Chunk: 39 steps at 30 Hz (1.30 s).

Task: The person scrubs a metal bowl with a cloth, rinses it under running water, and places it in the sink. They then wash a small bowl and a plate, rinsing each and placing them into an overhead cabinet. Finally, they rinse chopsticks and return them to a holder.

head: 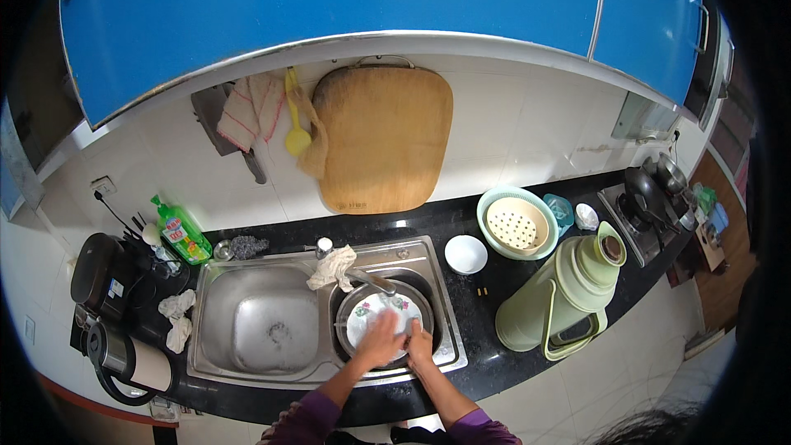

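A white plate with pink flowers (361, 315) is over a round metal basin (426, 300) in the right bowl of the steel sink. My left hand (379, 341), blurred, lies flat over the plate's face with fingers extended. At the plate's right edge, my right hand (420, 343) grips the rim with its thumb on top. The faucet (374, 282) reaches over the plate, a pale cloth (334, 267) draped by its base. Whether water runs is hard to tell.
The left sink bowl (272, 321) adjoins the basin. On the right stand a white bowl (466, 254), a colander in a green basin (518, 222) and a large green thermos (556, 296). A green detergent bottle (182, 235) and an electric kettle (133, 361) are at left.
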Each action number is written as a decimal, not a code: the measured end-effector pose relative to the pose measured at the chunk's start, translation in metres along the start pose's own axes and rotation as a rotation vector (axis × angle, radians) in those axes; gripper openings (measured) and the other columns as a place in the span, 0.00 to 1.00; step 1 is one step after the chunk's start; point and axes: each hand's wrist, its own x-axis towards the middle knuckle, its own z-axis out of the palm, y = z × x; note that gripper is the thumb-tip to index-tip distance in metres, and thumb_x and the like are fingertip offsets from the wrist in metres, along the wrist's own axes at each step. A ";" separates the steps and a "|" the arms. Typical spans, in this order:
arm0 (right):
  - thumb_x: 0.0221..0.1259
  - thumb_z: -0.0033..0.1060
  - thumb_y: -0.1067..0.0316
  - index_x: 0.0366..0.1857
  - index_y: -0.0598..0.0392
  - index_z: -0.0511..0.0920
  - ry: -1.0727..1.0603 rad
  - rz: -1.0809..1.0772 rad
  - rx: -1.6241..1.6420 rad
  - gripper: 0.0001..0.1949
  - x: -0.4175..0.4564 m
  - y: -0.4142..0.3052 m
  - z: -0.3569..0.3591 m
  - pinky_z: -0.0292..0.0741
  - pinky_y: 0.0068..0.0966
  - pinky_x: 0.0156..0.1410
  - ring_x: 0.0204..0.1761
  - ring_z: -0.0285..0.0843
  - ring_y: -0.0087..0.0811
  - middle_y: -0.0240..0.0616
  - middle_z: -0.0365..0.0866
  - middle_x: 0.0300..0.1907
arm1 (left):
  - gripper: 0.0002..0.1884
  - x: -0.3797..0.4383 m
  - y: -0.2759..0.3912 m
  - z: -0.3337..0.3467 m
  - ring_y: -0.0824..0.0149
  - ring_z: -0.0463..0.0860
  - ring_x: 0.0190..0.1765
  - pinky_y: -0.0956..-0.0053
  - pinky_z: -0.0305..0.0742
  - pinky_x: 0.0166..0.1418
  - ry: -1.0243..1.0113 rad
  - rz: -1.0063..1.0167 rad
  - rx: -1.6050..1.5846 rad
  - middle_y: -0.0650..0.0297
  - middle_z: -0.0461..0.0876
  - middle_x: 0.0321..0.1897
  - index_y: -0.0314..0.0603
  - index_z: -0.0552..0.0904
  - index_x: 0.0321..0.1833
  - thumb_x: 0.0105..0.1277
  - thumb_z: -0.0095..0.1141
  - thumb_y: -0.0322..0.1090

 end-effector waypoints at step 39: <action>0.60 0.34 0.53 0.60 0.60 0.54 -0.848 -0.848 -0.954 0.27 0.018 0.030 0.041 0.44 0.32 0.68 0.66 0.43 0.46 0.54 0.48 0.63 | 0.25 -0.021 -0.038 -0.007 0.56 0.74 0.47 0.56 0.76 0.35 0.234 -0.805 -1.456 0.56 0.71 0.49 0.42 0.64 0.56 0.62 0.42 0.51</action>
